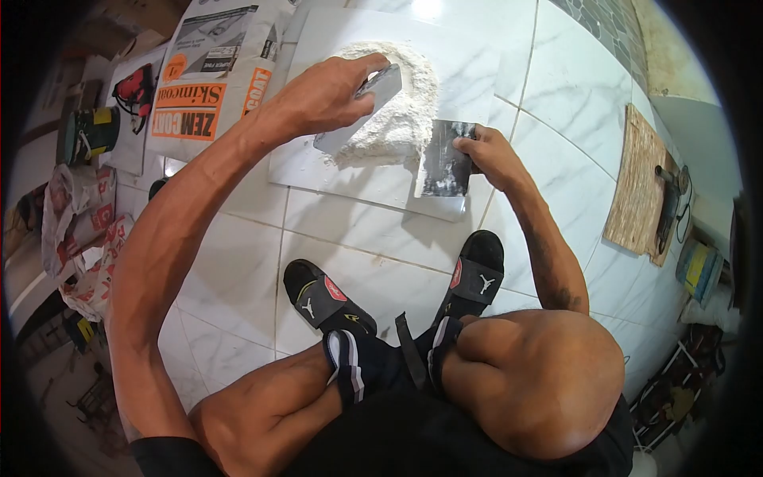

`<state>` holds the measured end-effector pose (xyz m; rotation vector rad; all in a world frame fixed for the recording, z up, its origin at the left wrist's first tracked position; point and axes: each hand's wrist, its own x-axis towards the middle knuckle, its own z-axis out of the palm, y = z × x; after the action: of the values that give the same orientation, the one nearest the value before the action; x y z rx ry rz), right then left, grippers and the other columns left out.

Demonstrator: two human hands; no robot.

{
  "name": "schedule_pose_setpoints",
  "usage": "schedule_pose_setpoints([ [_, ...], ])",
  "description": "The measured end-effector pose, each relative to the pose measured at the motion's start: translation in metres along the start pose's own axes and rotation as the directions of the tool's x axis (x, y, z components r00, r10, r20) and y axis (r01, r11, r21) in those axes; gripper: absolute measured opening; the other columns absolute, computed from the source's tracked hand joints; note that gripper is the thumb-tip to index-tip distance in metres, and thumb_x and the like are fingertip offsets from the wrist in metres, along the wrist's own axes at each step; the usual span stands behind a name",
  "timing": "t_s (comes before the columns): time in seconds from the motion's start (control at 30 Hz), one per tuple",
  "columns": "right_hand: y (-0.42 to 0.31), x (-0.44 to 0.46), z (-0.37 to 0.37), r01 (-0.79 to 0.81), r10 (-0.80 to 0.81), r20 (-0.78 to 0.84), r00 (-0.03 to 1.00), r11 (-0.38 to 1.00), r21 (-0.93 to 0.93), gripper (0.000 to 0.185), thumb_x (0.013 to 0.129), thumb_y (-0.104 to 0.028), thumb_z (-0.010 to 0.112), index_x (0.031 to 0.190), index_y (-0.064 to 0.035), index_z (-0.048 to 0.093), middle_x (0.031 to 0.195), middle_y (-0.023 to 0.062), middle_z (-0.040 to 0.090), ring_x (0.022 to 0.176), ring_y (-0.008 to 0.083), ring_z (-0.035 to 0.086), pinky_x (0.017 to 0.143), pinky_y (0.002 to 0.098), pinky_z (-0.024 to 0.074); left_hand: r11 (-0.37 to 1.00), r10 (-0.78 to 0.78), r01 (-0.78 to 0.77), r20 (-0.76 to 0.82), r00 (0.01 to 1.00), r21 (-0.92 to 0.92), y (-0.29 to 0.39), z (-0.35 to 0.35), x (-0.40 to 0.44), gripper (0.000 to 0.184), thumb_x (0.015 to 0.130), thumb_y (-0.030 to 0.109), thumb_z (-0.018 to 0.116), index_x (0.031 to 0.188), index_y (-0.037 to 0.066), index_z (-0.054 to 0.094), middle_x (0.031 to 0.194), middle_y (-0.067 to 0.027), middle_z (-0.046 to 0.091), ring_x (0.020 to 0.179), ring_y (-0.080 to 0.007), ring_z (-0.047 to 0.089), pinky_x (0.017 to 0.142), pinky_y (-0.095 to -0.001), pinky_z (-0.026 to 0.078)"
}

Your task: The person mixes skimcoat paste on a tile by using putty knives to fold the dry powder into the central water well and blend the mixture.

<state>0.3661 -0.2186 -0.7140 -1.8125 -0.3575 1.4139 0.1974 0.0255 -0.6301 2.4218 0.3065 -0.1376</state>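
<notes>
A mound of white skimcoat powder (409, 99) lies on a white marble-patterned board (306, 171) on the floor. My left hand (338, 95) is closed around a grey scraper (381, 91), its blade slanting down into the powder at the mound's left side. My right hand (493, 155) grips a wide metal putty blade (447, 163), thumb on its face. White powder smears that blade, which stands against the right edge of the mound. The left scraper's lower part is partly dusted and hard to make out.
A skimcoat bag (199, 87) stands at the upper left, beside a dark bucket (93, 131) and crumpled plastic bags (79, 222). On the right, a wooden board (636, 183) lies with a corded power tool (671, 199). My sandalled feet (477, 266) are below the board.
</notes>
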Motion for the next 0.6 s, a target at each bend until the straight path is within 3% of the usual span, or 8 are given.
schedule_pose_setpoints([
  [0.07, -0.009, -0.013, 0.016, 0.046, -0.046, -0.054, 0.997, 0.999, -0.001, 0.032, 0.085, -0.013, 0.055, 0.105, 0.0112, 0.06, 0.086, 0.0155, 0.066, 0.07, 0.0211, 0.065, 0.066, 0.0364, 0.0564, 1.0, -0.016, 0.016, 0.008, 1.0, -0.003, 0.001, -0.001, 0.0, 0.049, 0.082, 0.013, 0.056, 0.129, -0.003, 0.052, 0.087, -0.0254, 0.066, 0.074, -0.0361, 0.065, 0.073, -0.0419, 0.05],
  [0.3, 0.003, -0.002, 0.042, 0.123, -0.149, -0.196, 0.969, 0.982, -0.141, 0.034, 0.083, -0.017, 0.055, 0.101, 0.0121, 0.059, 0.082, 0.016, 0.066, 0.072, 0.0207, 0.063, 0.065, 0.035, 0.0524, 1.0, -0.01, 0.01, -0.021, 1.0, 0.018, -0.002, -0.005, -0.001, 0.05, 0.082, 0.014, 0.057, 0.128, -0.003, 0.052, 0.086, -0.0264, 0.066, 0.075, -0.0368, 0.065, 0.073, -0.0424, 0.05],
  [0.6, -0.02, 0.007, 0.058, 0.185, -0.213, -0.217, 0.953, 0.972, -0.142, 0.033, 0.08, -0.015, 0.053, 0.097, 0.0127, 0.059, 0.077, 0.0176, 0.065, 0.065, 0.0224, 0.063, 0.061, 0.0357, 0.0516, 0.997, -0.082, 0.082, -0.09, 0.993, -0.014, -0.013, -0.008, 0.0, 0.043, 0.084, 0.015, 0.057, 0.123, -0.002, 0.053, 0.086, -0.0263, 0.066, 0.076, -0.0362, 0.065, 0.074, -0.0418, 0.05],
])
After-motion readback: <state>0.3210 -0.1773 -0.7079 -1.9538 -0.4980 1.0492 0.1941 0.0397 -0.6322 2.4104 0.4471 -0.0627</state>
